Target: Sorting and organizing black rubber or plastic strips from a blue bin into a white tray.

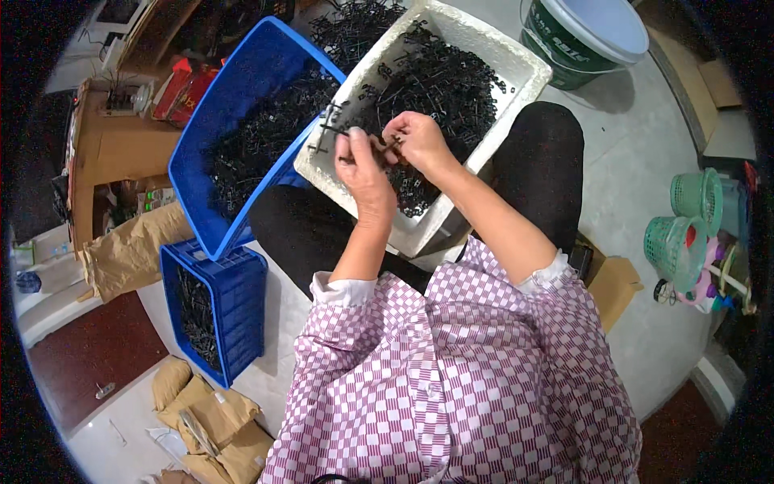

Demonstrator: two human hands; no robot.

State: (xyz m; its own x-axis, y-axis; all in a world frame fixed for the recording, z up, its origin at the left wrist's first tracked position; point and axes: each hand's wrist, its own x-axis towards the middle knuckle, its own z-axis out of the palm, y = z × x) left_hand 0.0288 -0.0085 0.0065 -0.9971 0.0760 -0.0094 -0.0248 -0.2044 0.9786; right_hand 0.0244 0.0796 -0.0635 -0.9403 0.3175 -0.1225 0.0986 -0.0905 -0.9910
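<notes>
A white foam box point(516, 74) stands between my knees, holding a heap of small black plastic-looking parts point(455, 89). Over its near left side, my left hand point(364, 171) is closed around a few thin black pieces point(332, 127), whose ends with short crossbars stick out to the upper left. Close beside it on the right, my right hand point(421, 145) pinches at something small and dark between the two hands. The fingers partly hide that spot, so its exact shape does not show.
A large blue crate point(228, 89) of black parts leans at the left of the foam box. Nearer stands a smaller blue crate point(242, 298). A lidded green bucket point(564, 52) is at the far right, green baskets point(673, 242) at the right, brown paper sacks point(222, 419) at the lower left.
</notes>
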